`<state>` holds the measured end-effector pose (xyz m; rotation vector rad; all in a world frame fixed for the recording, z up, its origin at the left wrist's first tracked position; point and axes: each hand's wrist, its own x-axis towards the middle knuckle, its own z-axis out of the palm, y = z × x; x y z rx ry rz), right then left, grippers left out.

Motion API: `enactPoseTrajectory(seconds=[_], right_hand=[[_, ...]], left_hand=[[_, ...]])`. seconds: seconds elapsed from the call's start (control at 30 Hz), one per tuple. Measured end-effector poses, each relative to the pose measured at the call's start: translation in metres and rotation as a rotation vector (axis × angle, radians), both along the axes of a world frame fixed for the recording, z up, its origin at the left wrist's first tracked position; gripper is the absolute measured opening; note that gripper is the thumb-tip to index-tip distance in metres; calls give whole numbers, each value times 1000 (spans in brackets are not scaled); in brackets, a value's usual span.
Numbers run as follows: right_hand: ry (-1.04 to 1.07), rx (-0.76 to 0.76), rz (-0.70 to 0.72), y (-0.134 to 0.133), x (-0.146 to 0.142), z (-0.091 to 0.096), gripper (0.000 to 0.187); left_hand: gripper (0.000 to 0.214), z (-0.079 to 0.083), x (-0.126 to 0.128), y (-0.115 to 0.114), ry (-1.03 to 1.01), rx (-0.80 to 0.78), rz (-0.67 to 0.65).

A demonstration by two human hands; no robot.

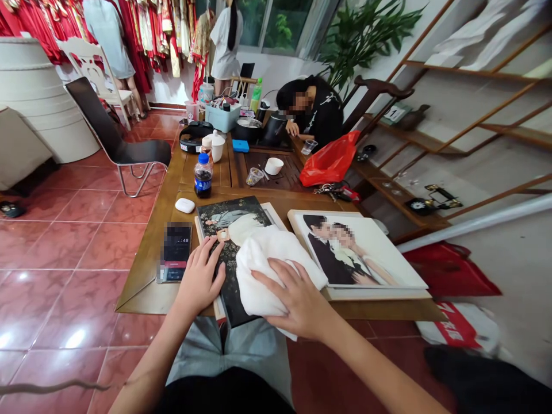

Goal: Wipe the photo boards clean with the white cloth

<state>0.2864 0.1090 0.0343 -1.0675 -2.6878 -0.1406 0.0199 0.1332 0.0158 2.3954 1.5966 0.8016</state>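
A dark photo album with a picture on its cover lies at the near edge of the wooden table. On its left side rests my left hand, fingers spread over the cover. My right hand presses a bunched white cloth onto the album's right part, its fingers bent over the fabric. The cloth hides much of the cover. Right of it lies a framed wedding photo with a white border. Left of my left hand is a smartphone with a lit screen.
A cola bottle, a white earbud case, a red plastic bag and keys lie farther up the table. A person leans on the far right side. A black chair stands at the left.
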Motion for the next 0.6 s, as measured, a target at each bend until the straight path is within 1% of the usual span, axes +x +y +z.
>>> enactPoseTrajectory(seconds=[0.1,0.23,0.37,0.6], right_hand=[[-25,-31,-1,9,0,5,78],[-45,-104,-52,33,-6,14,72],[-42,-148,-106,66,-15,19,68],[0,-152,-185,136,-38,23,69]], left_hand=[[49,0,0,0,3,-3,0],[48,0,0,0,-4,-6,0],[49,-1,0,0,-16,-4,-3],[49,0,0,0,-32,-11,-1]])
